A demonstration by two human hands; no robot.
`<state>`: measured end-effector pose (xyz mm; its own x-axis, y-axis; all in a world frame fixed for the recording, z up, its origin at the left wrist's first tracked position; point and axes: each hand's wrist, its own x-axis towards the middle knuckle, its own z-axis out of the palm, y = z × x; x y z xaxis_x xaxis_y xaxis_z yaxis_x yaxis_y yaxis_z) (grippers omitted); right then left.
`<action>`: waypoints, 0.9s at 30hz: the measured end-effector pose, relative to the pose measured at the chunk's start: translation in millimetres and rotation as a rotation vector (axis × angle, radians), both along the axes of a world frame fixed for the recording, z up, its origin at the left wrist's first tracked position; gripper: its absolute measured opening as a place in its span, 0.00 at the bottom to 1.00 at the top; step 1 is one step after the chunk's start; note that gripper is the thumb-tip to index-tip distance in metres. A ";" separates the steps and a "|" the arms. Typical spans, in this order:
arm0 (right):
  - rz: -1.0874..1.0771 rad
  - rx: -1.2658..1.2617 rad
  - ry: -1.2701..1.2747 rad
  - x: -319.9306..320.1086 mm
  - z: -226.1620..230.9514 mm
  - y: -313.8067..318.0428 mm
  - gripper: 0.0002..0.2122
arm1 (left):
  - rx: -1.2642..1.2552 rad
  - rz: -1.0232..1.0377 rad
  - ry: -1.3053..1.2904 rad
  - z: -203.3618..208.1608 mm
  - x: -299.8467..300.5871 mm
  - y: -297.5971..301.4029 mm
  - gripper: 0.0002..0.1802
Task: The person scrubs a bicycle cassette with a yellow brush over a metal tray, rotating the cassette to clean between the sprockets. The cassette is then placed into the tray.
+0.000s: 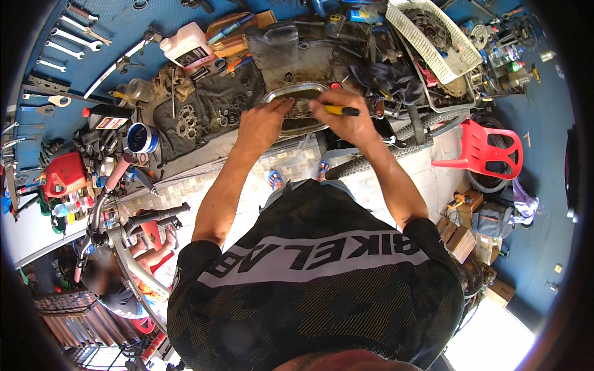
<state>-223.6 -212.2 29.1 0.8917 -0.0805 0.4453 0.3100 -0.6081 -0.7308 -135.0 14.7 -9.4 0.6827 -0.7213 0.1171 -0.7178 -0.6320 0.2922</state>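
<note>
Both of my hands are over an oval metal tray (281,91) on the workbench, with dark liquid inside it. My right hand (349,119) is closed around a brush with a yellow-and-black handle (341,110); its working end points left into the tray and is mostly hidden. My left hand (262,123) reaches over the tray's left side with bent fingers closed at a ridged dark metal part in the liquid. What exactly those fingers grip is hidden.
A greasy dark cloth (210,102) with sprockets (187,122) lies left of the tray. Nearby are a blue-and-white tub (142,138), a pinkish jug (185,46) and a white basket (461,59). A tyre (371,159), a red chair (489,148), a bicycle and a seated person surround the bench.
</note>
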 end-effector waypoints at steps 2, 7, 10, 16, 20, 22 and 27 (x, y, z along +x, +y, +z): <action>0.010 0.005 0.052 3.2 1.1 2.2 0.10 | -0.003 0.006 0.032 5.1 0.5 2.5 0.32; -0.049 -0.008 0.132 -3.6 -3.6 -12.7 0.11 | 0.001 0.009 0.022 1.2 -1.5 0.7 0.31; 0.024 -0.010 0.098 -5.5 16.6 1.5 0.11 | 0.010 0.024 0.051 7.4 -1.7 -0.2 0.32; -0.082 0.009 0.217 -17.6 15.7 -18.6 0.12 | -0.023 0.006 -0.008 0.8 -4.2 1.3 0.30; 0.001 -0.013 0.199 -16.1 31.6 -1.8 0.11 | -0.023 0.002 0.006 7.4 -3.8 1.4 0.29; -0.088 0.101 0.326 -24.7 20.4 -20.6 0.11 | -0.029 -0.004 -0.002 6.1 -6.0 2.7 0.29; 0.031 -0.041 0.105 -21.8 26.9 -6.0 0.11 | 0.012 0.019 0.022 10.8 -8.3 -6.1 0.29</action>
<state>-245.4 -218.2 56.0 0.9355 -0.0359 0.3514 0.2519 -0.6294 -0.7351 -143.3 8.6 1.4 0.6986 -0.7094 0.0935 -0.6991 -0.6489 0.3003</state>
